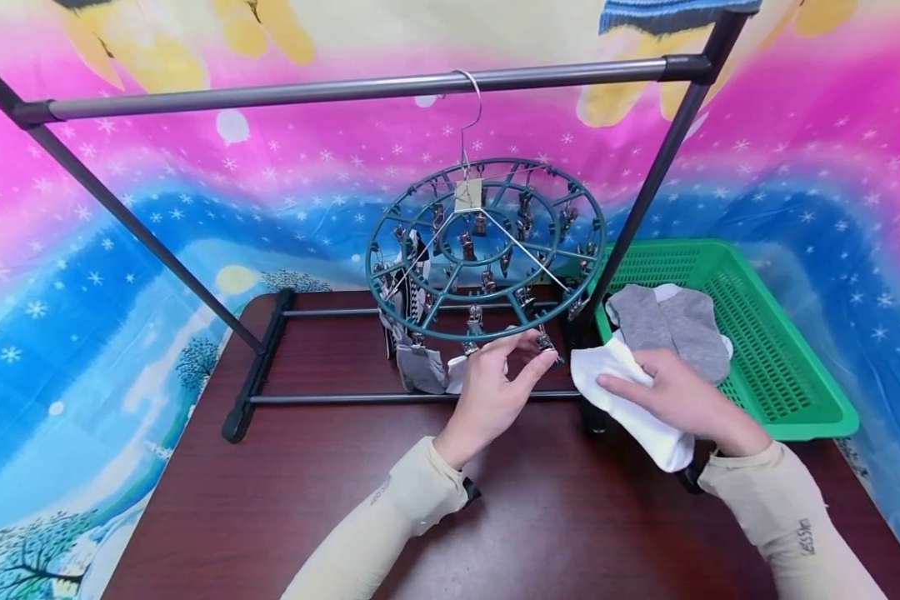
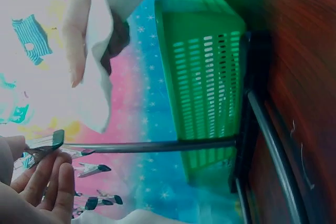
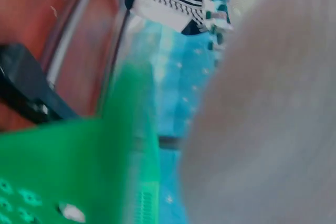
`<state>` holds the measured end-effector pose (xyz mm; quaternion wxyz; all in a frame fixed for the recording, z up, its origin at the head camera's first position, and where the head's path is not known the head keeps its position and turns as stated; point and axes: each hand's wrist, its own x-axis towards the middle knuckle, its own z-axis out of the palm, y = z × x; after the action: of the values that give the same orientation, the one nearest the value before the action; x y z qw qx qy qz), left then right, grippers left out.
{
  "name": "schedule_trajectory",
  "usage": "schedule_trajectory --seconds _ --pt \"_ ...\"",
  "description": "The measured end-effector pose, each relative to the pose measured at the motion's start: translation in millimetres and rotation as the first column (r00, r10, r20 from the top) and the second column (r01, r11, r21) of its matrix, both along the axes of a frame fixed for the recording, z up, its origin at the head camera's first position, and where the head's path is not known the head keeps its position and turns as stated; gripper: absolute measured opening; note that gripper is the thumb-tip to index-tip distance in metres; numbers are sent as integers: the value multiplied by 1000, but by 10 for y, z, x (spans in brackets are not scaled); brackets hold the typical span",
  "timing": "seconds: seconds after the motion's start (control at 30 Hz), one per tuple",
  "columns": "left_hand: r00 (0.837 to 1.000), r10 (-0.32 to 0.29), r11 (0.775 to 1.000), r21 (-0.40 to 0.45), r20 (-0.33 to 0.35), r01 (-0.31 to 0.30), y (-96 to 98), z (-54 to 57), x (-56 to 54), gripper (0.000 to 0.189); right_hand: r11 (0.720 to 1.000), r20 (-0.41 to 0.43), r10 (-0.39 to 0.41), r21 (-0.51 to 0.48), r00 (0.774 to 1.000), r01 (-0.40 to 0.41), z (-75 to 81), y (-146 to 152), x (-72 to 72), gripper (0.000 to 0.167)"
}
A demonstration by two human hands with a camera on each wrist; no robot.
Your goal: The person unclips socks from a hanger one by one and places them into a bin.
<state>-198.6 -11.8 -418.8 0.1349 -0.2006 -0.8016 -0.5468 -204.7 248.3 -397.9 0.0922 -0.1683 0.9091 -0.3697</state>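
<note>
Left hand [image 1: 491, 392]: fingers pinch a clip [image 1: 543, 340] on the near edge of the round hanger [image 1: 468, 197]
Right hand [image 1: 675, 390]: fingers curled round a white sock [image 1: 645, 429], near the clip
Hanger: hooked on the rail [image 1: 270, 96]
Basket [image 1: 793, 354]: gray socks [image 1: 671, 321] inside

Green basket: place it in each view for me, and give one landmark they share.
Head: the green basket is at right, around mid-height.
Left wrist: the green basket is right of centre.
Right wrist: the green basket, partly blurred, is lower left.
Shared landmark: the dark red tabletop.
</note>
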Motion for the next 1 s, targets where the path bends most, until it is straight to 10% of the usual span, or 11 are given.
schedule_trajectory --seconds 0.3,0.47,0.57,0.73,0.8,0.87,1.0 --pt "987 -25 985 -172 -161 -4 -180 41 136 44 992 -68 -120 -55 990 116 225 268 -174 31" --pt "929 -24 961 -266 -369 -81 -332 147 251 37 969 -15 -215 -129 976 212 275 418 -321 40" --pt "836 -30 961 -247 -548 -128 -440 245 290 30 950 29 -257 -175 966 258 284 503 -396 41" --pt "553 52 965 -100 -832 -241 -678 415 228 31 926 71 -291 -230 954 299 285 603 -531 34" --pt "504 122 950 -47 -855 -309 -794 462 170 36 912 89 -305 -259 948 317 279 627 -584 33" --pt "532 185 930 -29 -826 -368 -918 485 105 42 899 111 -315 -285 943 333 272 650 -629 35" --pt "663 262 891 -89 -701 -445 -1165 466 -8 48 887 143 -314 -308 939 343 252 701 -698 44"
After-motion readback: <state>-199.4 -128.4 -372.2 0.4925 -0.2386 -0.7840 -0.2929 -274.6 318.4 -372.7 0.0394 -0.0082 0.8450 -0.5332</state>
